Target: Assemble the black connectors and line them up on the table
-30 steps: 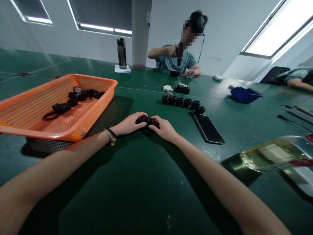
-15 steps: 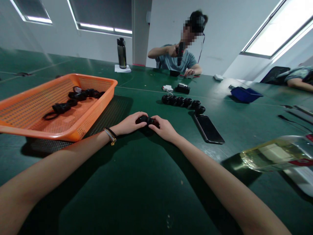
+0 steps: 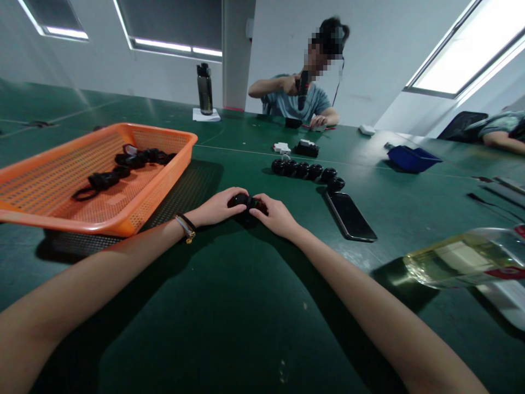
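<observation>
Part (image 3: 250,202), small & blk, is gripped at opp. ends by L hand (image 3: 220,208) and R hand (image 3: 277,215), both curled round it, at green tabletop (image 3: 241,317) btwn orange basket (image 3: 164,185) w/ blk pieces (image 3: 104,180) and phone (image 3: 351,216).

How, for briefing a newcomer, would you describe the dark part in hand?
On the green table, right of the orange basket, find the left hand and right hand. Between them is the dark part: unlike the black pieces lined up beyond, it is held.
</observation>
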A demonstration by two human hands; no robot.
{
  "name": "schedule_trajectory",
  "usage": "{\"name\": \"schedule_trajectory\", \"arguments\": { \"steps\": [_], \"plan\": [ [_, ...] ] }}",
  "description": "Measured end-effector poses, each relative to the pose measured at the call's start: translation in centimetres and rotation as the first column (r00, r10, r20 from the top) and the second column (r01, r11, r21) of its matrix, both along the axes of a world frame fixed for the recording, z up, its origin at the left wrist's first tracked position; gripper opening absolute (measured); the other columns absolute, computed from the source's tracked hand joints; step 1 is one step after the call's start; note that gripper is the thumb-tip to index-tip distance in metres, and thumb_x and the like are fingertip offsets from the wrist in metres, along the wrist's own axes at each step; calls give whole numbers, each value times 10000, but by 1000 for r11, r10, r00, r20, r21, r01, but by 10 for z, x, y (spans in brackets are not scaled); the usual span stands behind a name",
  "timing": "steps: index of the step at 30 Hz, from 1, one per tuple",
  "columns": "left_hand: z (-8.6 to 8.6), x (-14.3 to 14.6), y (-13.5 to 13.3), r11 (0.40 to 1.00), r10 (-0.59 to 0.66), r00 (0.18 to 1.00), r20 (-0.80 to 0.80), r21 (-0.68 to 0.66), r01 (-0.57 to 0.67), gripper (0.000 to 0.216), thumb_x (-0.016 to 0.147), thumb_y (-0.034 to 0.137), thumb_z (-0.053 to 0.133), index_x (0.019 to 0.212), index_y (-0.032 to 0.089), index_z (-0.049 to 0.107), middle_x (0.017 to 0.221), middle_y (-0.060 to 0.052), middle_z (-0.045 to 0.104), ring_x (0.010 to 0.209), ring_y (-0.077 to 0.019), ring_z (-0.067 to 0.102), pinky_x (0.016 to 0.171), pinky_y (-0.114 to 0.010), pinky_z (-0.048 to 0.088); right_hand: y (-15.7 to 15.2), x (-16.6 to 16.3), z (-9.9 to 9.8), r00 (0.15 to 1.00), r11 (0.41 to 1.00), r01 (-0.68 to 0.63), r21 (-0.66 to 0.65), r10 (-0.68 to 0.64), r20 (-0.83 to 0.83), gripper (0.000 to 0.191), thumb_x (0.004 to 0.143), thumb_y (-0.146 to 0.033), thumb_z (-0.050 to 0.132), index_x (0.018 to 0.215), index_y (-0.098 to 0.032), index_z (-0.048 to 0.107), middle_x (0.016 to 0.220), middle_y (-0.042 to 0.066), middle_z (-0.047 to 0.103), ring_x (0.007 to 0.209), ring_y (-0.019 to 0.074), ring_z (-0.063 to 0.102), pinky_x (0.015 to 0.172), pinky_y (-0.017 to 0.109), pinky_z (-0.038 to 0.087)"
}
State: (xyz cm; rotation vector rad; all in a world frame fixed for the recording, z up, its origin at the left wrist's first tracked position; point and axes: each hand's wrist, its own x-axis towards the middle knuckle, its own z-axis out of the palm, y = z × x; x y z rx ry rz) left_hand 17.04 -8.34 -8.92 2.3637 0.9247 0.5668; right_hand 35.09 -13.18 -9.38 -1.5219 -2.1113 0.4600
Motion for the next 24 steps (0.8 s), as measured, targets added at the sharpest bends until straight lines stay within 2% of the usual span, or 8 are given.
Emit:
{"name": "schedule_trajectory", "arguments": {
  "steps": [24],
  "plan": [
    [3,0,-2,1000,4,1000,-12,-7,-4,416,774,382,455,1122,156,480,1143,-86,551,1018,-224,522,916,-360,400,1,0,-2,1000,1000,-6,20,5,8,260,803,-282,519,1024,-144,521,802,47,611,674,143,533,608,250,366]
  ]
}}
